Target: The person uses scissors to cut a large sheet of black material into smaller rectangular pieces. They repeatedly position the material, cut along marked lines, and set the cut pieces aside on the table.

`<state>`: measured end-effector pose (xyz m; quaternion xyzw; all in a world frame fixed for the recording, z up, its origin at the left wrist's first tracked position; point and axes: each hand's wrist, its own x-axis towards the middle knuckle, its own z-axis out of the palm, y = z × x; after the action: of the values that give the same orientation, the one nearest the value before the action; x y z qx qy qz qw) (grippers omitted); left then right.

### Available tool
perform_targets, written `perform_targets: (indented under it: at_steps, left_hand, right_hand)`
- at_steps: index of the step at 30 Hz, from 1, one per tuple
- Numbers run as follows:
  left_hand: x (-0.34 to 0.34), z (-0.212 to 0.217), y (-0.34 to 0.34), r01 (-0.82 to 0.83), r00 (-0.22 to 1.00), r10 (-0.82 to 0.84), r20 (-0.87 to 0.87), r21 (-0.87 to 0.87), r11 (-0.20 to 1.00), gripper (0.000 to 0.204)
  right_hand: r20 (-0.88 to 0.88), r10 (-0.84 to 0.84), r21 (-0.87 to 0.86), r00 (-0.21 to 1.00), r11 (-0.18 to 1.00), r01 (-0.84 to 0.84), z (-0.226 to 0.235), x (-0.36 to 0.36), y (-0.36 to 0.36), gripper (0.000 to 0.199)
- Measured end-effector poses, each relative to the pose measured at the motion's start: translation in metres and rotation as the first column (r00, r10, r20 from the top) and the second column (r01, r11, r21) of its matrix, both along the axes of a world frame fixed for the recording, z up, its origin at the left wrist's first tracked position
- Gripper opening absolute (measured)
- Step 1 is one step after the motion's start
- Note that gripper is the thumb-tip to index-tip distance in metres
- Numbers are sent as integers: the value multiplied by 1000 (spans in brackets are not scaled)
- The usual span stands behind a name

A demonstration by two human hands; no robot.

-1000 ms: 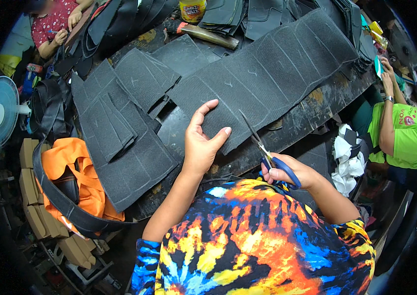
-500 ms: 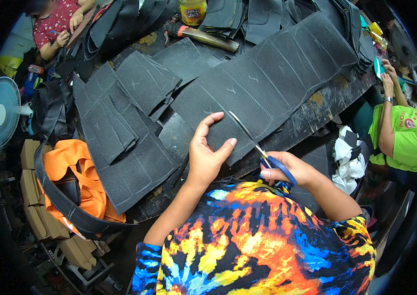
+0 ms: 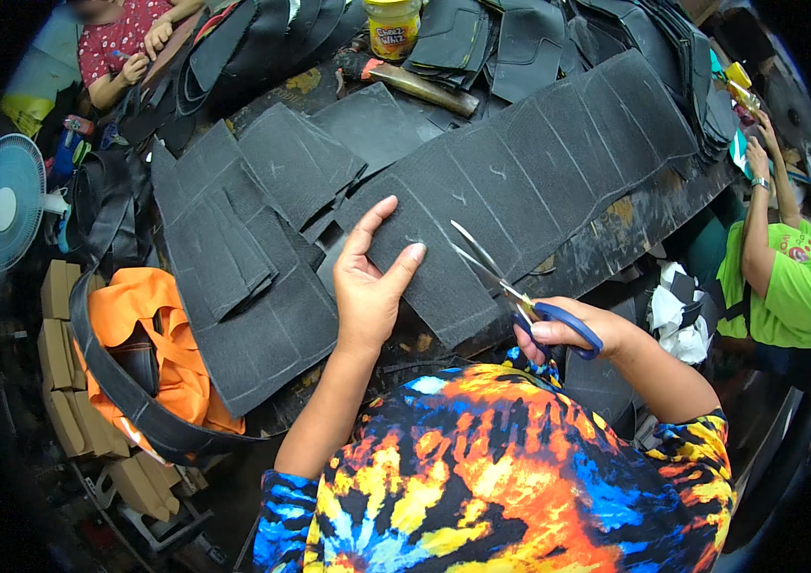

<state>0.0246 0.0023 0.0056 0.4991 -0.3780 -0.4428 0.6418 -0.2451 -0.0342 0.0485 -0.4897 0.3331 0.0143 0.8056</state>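
A long dark grey sheet (image 3: 539, 162), marked with pale cross lines, lies slantwise over the worktable. My right hand (image 3: 582, 329) grips scissors (image 3: 511, 291) with dark blue handles. Their blades are parted and point up and left over the sheet's near end. On the left edge of that end is my left hand (image 3: 367, 296), thumb and forefinger spread apart. Its other fingers are mostly hidden. Left of it lie a larger marked sheet (image 3: 281, 334) and smaller cut pieces (image 3: 224, 253) of the same dark material.
Behind the sheet are a hammer (image 3: 420, 86), a yellow-labelled jar (image 3: 393, 27) and stacked dark pieces (image 3: 448, 38). An orange cloth (image 3: 176, 353) fills a black-rimmed container at left, near a fan (image 3: 4, 202). Co-workers sit at far left (image 3: 119, 38) and right (image 3: 783, 277).
The scissor blades, nearly closed before, have spread apart. My left hand has shifted left along the sheet's edge, and the scissors sit slightly lower. The whole view has shifted a little.
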Motion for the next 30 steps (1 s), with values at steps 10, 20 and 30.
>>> perform_targets:
  at_steps: [10,20,30]
  left_hand:
    - [-13,1,12,-52,999,52,2,-20,998,58]
    - [-20,5,20,-24,1000,24,-15,-31,999,57]
    - [-10,6,24,1,1000,-1,4,-44,999,56]
  right_hand:
    - [-109,-111,-133,988,986,96,-8,40,2,27]
    - [70,-101,-218,992,969,114,-8,60,-16,31]
    - [44,-186,-202,982,961,191,-13,68,-8,25]
